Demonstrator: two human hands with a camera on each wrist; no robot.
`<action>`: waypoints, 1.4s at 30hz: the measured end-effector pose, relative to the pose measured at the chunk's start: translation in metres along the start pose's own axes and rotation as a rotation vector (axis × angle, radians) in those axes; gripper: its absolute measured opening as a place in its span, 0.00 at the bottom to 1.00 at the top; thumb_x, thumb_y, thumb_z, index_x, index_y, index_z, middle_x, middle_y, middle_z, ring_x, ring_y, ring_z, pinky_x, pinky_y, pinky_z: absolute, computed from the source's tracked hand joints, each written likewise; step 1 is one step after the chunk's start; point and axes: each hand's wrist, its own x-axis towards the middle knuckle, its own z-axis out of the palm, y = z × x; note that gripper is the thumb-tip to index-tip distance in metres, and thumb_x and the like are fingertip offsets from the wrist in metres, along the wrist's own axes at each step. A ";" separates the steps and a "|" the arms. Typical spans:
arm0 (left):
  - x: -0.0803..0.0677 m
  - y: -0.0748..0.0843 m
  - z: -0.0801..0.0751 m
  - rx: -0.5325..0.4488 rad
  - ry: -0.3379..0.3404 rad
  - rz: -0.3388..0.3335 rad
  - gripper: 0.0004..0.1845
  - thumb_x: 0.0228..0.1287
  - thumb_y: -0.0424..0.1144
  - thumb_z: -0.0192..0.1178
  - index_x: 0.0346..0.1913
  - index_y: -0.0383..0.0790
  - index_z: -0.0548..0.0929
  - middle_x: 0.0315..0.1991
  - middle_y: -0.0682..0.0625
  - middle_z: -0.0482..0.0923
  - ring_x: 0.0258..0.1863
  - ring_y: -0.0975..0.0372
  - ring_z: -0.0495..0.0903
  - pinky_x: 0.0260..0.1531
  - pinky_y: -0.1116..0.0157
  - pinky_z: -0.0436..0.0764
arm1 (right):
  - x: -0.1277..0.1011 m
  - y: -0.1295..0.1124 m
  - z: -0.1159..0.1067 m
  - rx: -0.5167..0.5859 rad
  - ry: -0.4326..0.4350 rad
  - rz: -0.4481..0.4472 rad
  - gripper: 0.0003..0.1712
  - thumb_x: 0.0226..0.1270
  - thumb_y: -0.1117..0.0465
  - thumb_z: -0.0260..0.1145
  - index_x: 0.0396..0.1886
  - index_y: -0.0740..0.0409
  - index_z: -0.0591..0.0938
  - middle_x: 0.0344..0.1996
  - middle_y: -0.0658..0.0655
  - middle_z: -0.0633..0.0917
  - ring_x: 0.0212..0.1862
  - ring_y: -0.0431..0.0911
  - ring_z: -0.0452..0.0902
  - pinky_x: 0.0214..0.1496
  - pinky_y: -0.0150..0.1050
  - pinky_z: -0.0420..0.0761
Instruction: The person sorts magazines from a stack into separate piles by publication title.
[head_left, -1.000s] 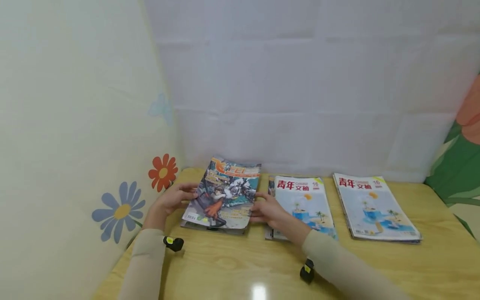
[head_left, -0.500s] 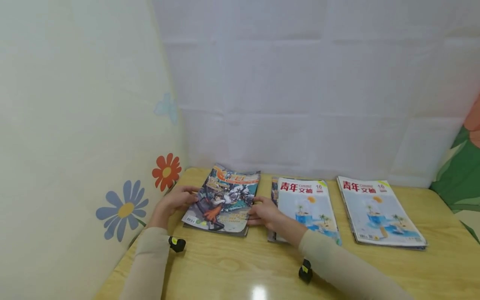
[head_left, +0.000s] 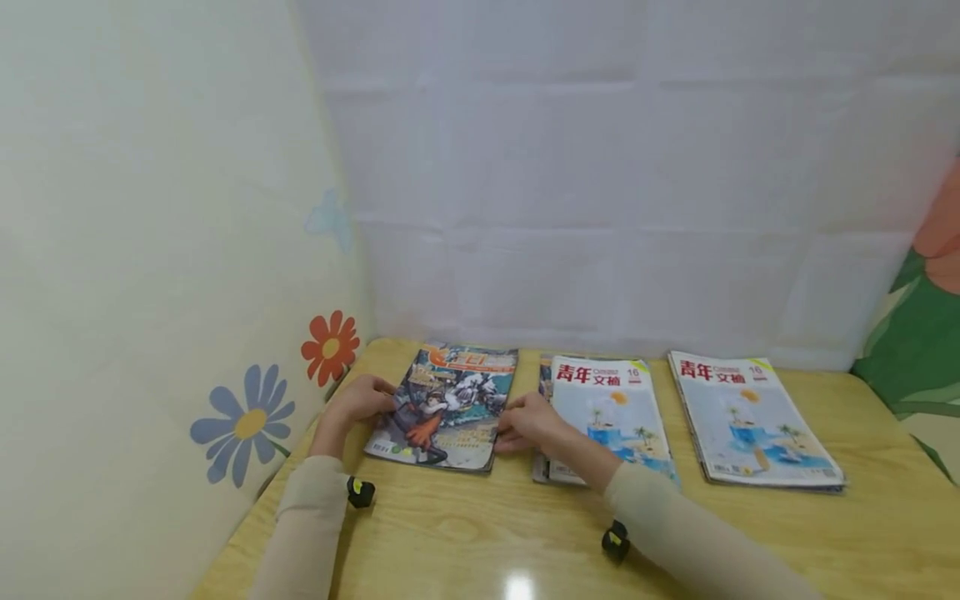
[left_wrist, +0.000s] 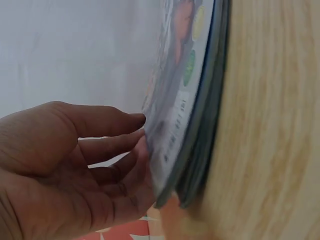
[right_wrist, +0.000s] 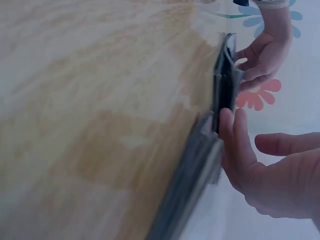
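A comic-style magazine with an orange title point(head_left: 450, 408) lies on top of a small stack at the left of the table. My left hand point(head_left: 362, 402) touches the stack's left edge; in the left wrist view its thumb point(left_wrist: 132, 120) and fingertips meet the edge of the magazines, not wrapped round them. My right hand point(head_left: 531, 423) is at the opposite edge. The right wrist view shows its fingers point(right_wrist: 241, 142) extended against the stack, with the thumb apart. A second stack, topped by a white magazine with a beach cover point(head_left: 611, 408), lies just right of that hand.
A third stack with the same beach cover point(head_left: 750, 417) sits farther right on the wooden table point(head_left: 450, 533). Behind the table hangs a white cloth point(head_left: 570, 183). A wall with painted flowers point(head_left: 250, 423) closes off the left side.
The comic magazine, earlier held tilted above its stack, has come down and lies flat, lined up with those beneath. Both hands have lowered with it and stay at its sides.
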 end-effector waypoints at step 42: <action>-0.019 0.092 0.090 0.085 -0.061 0.429 0.15 0.76 0.35 0.58 0.61 0.37 0.82 0.46 0.47 0.83 0.46 0.53 0.83 0.42 0.53 0.83 | -0.084 0.002 -0.127 -0.490 0.409 -0.253 0.18 0.70 0.66 0.60 0.55 0.72 0.81 0.39 0.65 0.86 0.35 0.56 0.84 0.32 0.41 0.82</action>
